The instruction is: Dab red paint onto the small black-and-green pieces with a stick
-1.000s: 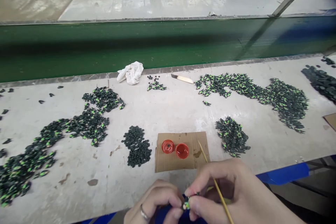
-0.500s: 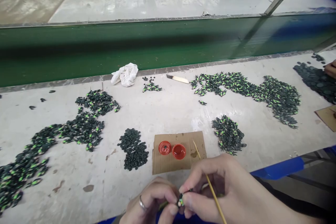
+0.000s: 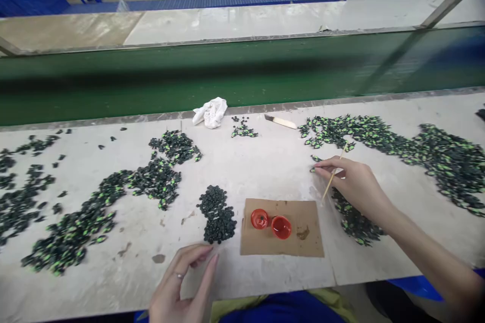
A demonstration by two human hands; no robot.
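My left hand [image 3: 185, 280], a ring on one finger, is open at the near edge of a heap of small black discs [image 3: 220, 224]; its thumb and forefinger are apart. Over the right of the table, my right hand [image 3: 350, 179] grips a thin wooden stick [image 3: 329, 184]. Its thumb and forefinger pinch a small black-and-green piece [image 3: 312, 169], mostly covered, low over the tabletop beside a similar loose piece [image 3: 315, 158]. Between the hands, two small red cups [image 3: 281, 227] stand on a cardboard sheet [image 3: 310, 207]. The right forearm partly covers a pile of black-and-green pieces [image 3: 354, 222].
Many more black-and-green pieces lie in a long band at right [image 3: 450, 156] and in heaps at left [image 3: 155, 181]. Near the back edge are a crumpled white tissue [image 3: 210, 112] and a knife with a pale handle [image 3: 282, 121]. Behind runs a green belt [image 3: 162, 78].
My hands have parted. The right moved forward and right with the stick and a small piece; the left moved left, its fingers opening. The view has shifted left.
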